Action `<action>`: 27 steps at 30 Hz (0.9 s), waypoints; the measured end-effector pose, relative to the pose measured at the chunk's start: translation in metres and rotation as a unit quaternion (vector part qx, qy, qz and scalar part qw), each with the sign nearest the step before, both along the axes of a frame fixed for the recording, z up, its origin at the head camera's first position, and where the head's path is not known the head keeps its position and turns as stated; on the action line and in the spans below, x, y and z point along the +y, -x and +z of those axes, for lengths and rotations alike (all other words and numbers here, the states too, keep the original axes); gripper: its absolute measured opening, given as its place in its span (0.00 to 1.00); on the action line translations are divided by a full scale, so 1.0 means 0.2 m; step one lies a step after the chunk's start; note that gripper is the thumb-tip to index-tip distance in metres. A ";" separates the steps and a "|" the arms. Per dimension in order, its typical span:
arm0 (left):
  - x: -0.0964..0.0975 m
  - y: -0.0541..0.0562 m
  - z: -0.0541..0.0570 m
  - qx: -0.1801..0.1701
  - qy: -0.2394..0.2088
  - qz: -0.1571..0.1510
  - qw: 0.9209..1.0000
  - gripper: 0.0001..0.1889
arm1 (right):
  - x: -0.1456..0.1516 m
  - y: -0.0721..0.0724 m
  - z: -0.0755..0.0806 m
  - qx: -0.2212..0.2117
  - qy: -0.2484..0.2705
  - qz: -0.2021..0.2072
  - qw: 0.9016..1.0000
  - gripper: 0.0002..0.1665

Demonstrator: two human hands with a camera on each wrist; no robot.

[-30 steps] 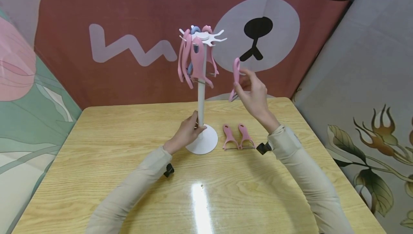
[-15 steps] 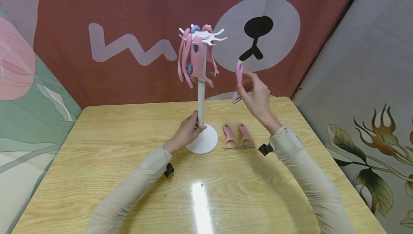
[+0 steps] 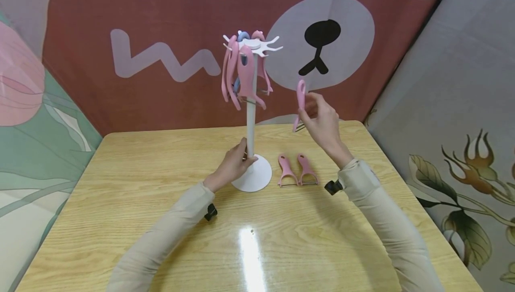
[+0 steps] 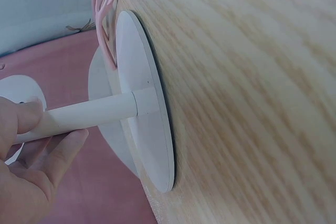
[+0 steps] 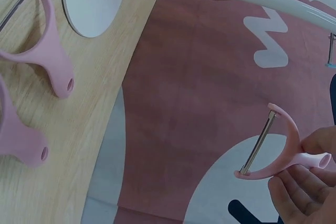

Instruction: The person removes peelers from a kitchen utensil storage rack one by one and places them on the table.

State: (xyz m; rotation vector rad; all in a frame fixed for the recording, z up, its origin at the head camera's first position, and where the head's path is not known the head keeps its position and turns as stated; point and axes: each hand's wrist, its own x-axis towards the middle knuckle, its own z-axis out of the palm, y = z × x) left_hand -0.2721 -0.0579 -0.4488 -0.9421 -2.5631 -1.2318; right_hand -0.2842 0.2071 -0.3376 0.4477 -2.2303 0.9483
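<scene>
My left hand [image 3: 231,165] grips the white post [image 4: 89,113] of an upright stand low down, just above its round base [image 3: 257,176]. Between thumb and fingers my right hand [image 3: 323,124] pinches a pink peeler [image 3: 301,96], raised in the air to the right of the stand. In the right wrist view, this peeler's metal blade [image 5: 258,142] points away from the hand. Several pink peelers [image 3: 246,75] and a blue one [image 3: 236,85] hang from the left side of the stand's white hook top [image 3: 257,47]. Right-hand hooks carry nothing.
Two pink peelers, one on the left [image 3: 284,167] and one on the right [image 3: 305,167], lie side by side on the wooden table [image 3: 169,238], right of the base. A red patterned cloth [image 3: 161,99] hangs behind the table.
My right hand has moved slightly right and down with the peeler, away from the stand. My left hand and the stand have stayed put.
</scene>
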 end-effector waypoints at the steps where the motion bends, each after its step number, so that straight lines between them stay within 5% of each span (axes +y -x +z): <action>1: 0.00 0.00 0.00 0.000 0.000 0.000 1.000 0.16 | 0.00 0.00 0.00 -0.002 0.000 0.001 1.000 0.21; 27: 0.00 0.00 0.00 -0.002 0.000 0.005 1.000 0.17 | 0.08 -0.01 -0.05 -0.068 -0.047 -0.033 0.996 0.23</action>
